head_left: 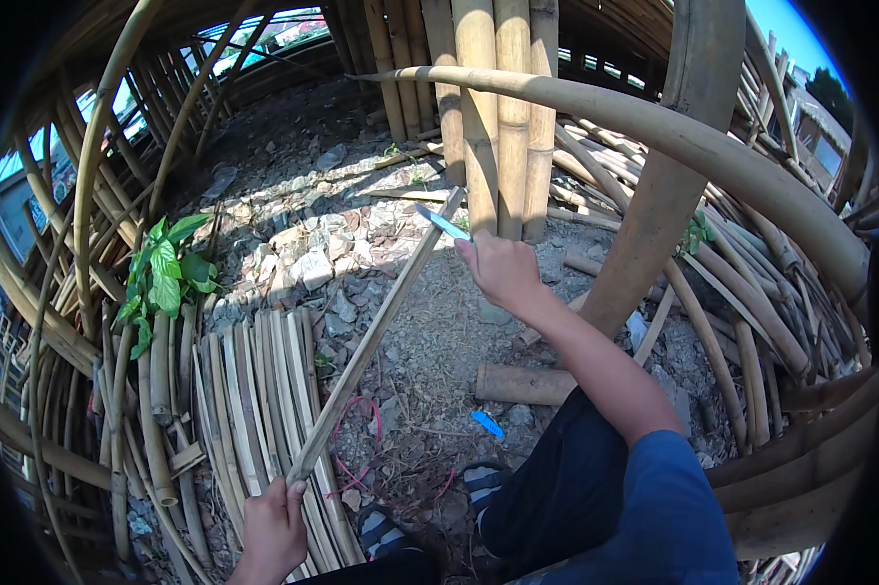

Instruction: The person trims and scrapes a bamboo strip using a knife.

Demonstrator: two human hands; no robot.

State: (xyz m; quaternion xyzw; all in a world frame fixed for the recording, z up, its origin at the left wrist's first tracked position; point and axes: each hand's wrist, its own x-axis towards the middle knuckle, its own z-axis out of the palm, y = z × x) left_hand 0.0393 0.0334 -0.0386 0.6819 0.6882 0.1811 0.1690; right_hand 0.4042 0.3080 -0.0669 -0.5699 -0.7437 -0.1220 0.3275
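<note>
A long split-bamboo slat (371, 341) slants up and away from the lower left toward the standing poles. My left hand (272, 531) is closed around its near end, thumb on top. Close to the slat's far end, my right hand (503, 268) grips a knife (443, 223). Its pale-blue length points up and left, crossing or lying against the slat; I cannot tell whether the edge is touching. Under and beside my left hand lies a row of similar bamboo slats (254, 390) on the ground.
Upright bamboo poles (480, 117) stand ahead. A curved pole (634, 117) arches across the upper right, near a thick slanted post (644, 234). Piled bamboo (751, 263) lies right, a leafy plant (165, 273) left. A short bamboo piece (524, 384) rests near my feet on stony ground.
</note>
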